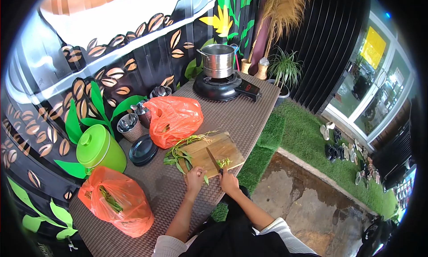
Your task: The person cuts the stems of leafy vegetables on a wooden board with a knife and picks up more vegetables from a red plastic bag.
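Observation:
A wooden cutting board [200, 157] lies near the right edge of the table. My right hand [229, 180] grips a knife [213, 158], its blade pointing away across the board. Beside the blade sits a small heap of chopped green pieces [224, 162]. My left hand [195, 178] is at the board's near left edge, fingers pinched together, with a green leaf [206, 180] poking out by the fingertips. Leafy green stems [178, 156] spread along the board's left and far side.
Orange plastic bags [176, 119] with greens stand on the table [165, 185]. Nearby are dark plates [143, 150], a green lidded container [100, 145] and cutlery cups [130, 127]. A metal pot [217, 61] rests on a black gas stove [217, 87] at the far end.

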### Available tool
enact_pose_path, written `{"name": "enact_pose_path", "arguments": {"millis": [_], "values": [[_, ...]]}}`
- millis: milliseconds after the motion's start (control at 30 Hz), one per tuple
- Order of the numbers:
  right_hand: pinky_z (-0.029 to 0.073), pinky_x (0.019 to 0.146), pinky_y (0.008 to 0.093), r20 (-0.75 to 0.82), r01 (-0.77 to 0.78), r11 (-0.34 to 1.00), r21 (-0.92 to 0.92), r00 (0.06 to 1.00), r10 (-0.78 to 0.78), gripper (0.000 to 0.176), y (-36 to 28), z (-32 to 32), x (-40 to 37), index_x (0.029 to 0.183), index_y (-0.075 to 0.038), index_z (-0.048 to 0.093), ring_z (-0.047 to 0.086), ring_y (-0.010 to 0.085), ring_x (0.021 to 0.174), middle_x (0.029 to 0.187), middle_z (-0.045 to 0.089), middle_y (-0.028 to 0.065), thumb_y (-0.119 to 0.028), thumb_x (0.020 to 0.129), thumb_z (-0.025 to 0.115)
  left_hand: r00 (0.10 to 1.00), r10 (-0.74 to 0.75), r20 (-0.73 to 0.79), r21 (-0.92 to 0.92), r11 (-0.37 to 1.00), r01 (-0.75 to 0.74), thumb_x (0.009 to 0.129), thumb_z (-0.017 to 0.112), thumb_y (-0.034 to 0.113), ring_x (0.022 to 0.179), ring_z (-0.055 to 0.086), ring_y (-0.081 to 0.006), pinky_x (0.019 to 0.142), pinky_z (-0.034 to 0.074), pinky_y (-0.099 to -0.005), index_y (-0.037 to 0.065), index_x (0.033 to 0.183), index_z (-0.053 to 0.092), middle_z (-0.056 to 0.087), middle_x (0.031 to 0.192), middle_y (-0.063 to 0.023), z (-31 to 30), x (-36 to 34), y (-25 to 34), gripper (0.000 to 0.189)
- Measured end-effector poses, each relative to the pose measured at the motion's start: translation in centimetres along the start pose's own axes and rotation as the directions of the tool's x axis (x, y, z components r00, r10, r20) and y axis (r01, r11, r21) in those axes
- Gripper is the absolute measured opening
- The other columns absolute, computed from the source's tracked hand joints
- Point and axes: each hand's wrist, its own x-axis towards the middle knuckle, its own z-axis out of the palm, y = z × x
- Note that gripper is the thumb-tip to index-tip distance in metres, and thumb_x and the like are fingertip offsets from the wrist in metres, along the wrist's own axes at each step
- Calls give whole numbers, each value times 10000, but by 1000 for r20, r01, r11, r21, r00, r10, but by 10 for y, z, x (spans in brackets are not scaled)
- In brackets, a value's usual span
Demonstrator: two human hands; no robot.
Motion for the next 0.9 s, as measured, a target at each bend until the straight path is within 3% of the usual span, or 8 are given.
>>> {"name": "enact_pose_path", "arguments": {"millis": [67, 200, 300, 500, 567, 700, 767, 900], "values": [[482, 716, 545, 26, 13, 1000, 1, 1000, -13, 320, 2, -5, 0, 1095, -11, 414, 614, 458, 794, 793, 623, 282, -273, 919, 466, 995, -86, 53, -1, 996, 86, 807, 640, 49, 691, 636, -248, 634, 503, -315, -11, 812, 618, 623, 746, -137, 7, -1, -7, 63], [484, 724, 544, 64, -2, 1000, 7, 998, 1, 320, 0, -8, 3, 1085, -3, 418, 614, 458, 809, 826, 627, 278, -272, 919, 468, 995, -46, 88, 137, 990, 34, 800, 639, 33, 718, 644, -245, 634, 508, -324, 9, 839, 636, 638, 778, -131, 12, 2, 10, 45], [492, 727, 539, 86, 27, 998, -53, 996, -22, 322, -5, -14, 7, 1071, 10, 422, 616, 454, 835, 856, 625, 283, -270, 919, 469, 1000, 17, 5, 49, 999, -17, 790, 640, 54, 743, 635, -255, 660, 504, -342, 23, 866, 651, 643, 805, -139, 21, 7, 10, 82], [508, 716, 524, 152, 18, 996, -88, 988, -4, 353, -12, -20, 9, 1082, 43, 423, 611, 464, 860, 949, 590, 317, -261, 912, 480, 985, 155, 82, 218, 961, -169, 788, 622, 101, 834, 596, -294, 742, 481, -378, 9, 787, 671, 626, 782, -135, 28, 14, 5, 104], [509, 718, 521, 161, 19, 998, -65, 987, -8, 363, -12, -21, 6, 1090, 51, 423, 608, 471, 859, 997, 570, 325, -260, 911, 480, 951, 298, 85, 384, 871, -307, 774, 604, 80, 828, 588, -293, 755, 478, -386, 11, 743, 670, 602, 747, -136, 32, 14, 5, 101], [512, 709, 521, 98, 23, 998, -58, 995, -17, 342, -10, -13, 2, 1073, 47, 428, 618, 458, 840, 942, 596, 311, -251, 912, 474, 944, 306, 127, 468, 820, -329, 752, 593, 80, 814, 582, -298, 766, 475, -389, 17, 727, 664, 585, 732, -137, 37, 10, 9, 98], [515, 697, 520, 113, 21, 997, -68, 994, -13, 316, -11, -11, 2, 1065, 35, 428, 628, 445, 815, 872, 619, 291, -236, 910, 469, 945, 300, 129, 473, 819, -325, 763, 596, 44, 863, 581, -312, 756, 480, -391, -9, 828, 684, 612, 806, -151, 40, 4, 11, 121], [516, 688, 520, 78, 24, 998, -59, 997, -19, 290, -9, -3, 0, 1052, 25, 428, 634, 437, 792, 823, 630, 276, -222, 907, 467, 944, 314, 105, 449, 832, -327, 766, 595, 45, 855, 587, -320, 753, 480, -388, -12, 838, 681, 611, 830, -160, 40, 3, 13, 127]]}}
